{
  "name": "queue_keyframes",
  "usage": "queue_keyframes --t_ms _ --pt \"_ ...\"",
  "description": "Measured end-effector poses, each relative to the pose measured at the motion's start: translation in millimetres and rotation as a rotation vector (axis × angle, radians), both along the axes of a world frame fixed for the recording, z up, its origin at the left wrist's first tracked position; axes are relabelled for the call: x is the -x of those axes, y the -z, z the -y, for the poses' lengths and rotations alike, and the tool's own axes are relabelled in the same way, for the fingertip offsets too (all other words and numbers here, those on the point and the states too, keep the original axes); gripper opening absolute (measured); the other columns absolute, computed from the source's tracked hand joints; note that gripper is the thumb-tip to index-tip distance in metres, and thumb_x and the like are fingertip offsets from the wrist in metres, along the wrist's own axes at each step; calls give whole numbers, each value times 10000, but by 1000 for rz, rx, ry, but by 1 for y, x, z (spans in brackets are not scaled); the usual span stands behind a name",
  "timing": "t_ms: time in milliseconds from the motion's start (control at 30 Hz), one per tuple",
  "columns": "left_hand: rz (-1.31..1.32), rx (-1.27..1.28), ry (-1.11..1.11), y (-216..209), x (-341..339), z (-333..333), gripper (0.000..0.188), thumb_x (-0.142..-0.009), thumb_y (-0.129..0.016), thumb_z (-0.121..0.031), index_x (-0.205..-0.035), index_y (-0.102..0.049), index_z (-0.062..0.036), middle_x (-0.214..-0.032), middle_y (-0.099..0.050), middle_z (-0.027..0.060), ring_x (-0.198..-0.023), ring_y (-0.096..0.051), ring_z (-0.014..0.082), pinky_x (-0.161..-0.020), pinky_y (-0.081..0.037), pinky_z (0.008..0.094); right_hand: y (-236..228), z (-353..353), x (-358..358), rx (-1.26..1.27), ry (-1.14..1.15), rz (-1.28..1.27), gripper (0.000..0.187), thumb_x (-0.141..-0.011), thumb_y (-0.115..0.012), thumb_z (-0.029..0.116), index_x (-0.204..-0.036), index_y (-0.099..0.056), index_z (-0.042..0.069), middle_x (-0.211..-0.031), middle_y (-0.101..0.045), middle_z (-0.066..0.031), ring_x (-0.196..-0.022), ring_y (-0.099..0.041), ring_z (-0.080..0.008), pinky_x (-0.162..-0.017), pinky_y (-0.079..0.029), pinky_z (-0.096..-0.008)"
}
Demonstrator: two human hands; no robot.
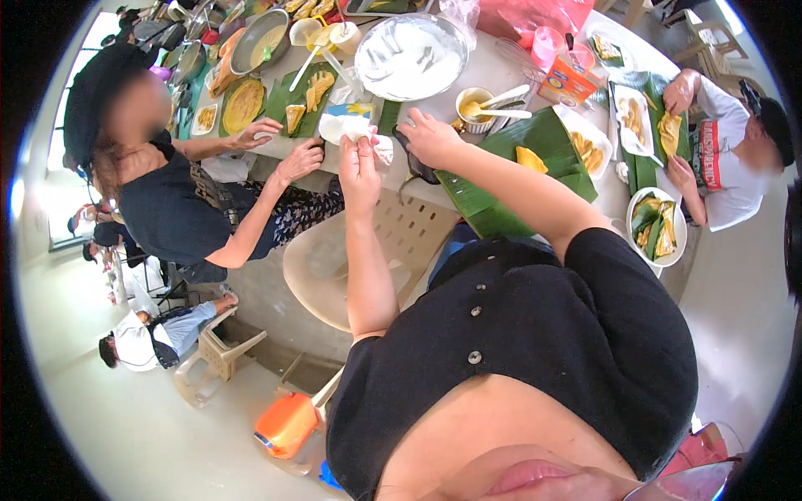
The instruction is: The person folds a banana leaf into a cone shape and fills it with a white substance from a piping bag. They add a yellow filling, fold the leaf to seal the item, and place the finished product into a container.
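Observation:
My left hand (361,175) is raised at the table's near edge, its fingers pinched on a crumpled white tissue (344,129). Part of the tissue hangs out to the right of the fingers. My right hand (433,144) is close by, with bent fingers over a small black pouch (417,167) at the table edge; its grip is partly hidden. A green banana leaf (493,196) lies under my right forearm and carries a folded yellow piece of food (530,159). Beyond the hands stands a big metal bowl (411,58) of white powder with finger marks.
A co-worker in black (180,196) reaches over the table at left; another in a white shirt (735,159) handles food at right. A striped cup (476,110) with spoons, a white tray (589,146) and a white bowl (656,227) hold food. A beige plastic chair (322,271) stands below my left arm.

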State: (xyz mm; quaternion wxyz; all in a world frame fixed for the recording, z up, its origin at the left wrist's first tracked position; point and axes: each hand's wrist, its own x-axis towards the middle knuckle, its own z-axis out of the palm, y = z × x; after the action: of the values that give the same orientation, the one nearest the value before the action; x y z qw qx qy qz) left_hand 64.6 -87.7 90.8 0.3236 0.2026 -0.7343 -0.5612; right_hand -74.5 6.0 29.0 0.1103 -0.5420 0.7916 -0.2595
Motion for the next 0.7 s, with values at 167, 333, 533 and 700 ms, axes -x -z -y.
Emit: queue_keyframes --t_ms 167,333,533,700 --pt "-6 -237 71 -12 6 -21 177 -972 -480 -97 -1066 -589 6 -1098 -466 74 -918 -537 127 -783 -474 265 -39 -45 9 382 -66 262 433 -693 -538 -15 -1114 -607 60 -1069 -537 -192 -1026 -538 -382 -918 -441 -437" --pt "5 417 74 -15 30 -49 212 -929 -545 -119 -1118 -605 -41 -1251 -447 108 -1191 -414 256 -992 -362 375 -67 -89 12 409 -120 341 617 -734 -635 88 -1318 -447 23 -1245 -484 -228 -1208 -463 -373 -1026 -370 -416" --pt "-13 511 130 -36 45 -93 232 -910 -577 -168 -1118 -647 -91 -1303 -448 125 -1273 -304 327 -1081 -216 439 -77 -105 5 557 -4 662 570 -802 -673 171 -1282 -435 -24 -1270 -500 -224 -1152 -522 -334 -945 -435 -368" --pt "-38 422 171 -32 53 -106 209 -922 -559 -166 -1087 -650 -74 -1335 -441 141 -1286 -300 335 -1083 -218 443 -89 -131 16 196 123 549 543 -789 -708 198 -1233 -482 -17 -1156 -587 -193 -1025 -600 -285 -850 -473 -374"
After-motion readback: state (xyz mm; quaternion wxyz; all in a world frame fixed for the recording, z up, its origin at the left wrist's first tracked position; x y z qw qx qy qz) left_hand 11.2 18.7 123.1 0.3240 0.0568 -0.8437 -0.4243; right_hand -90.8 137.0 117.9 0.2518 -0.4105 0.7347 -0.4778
